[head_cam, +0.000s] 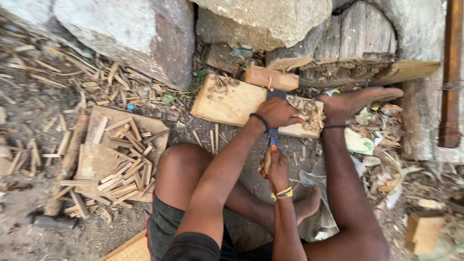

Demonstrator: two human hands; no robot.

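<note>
My left hand [278, 113], with a black wristband, presses down on the metal blade of a chisel-like tool [273, 135] over a pale wooden plank [232, 104]. My right hand [276, 168], wearing a yellow-green band, grips the tool's wooden handle just below. The blade's tip [276, 94] meets a small tan wood block [269, 77] lying on the plank's far edge. Curled shavings lie on the plank. My bare foot [357, 100] rests on the plank's right end.
Large rocks [130, 34] and a cut log [355, 34] stand behind the plank. A board piled with split wood sticks [123, 154] lies at left. Scraps and paper litter [372, 145] lie at right, with a small wood block [423, 232] at bottom right.
</note>
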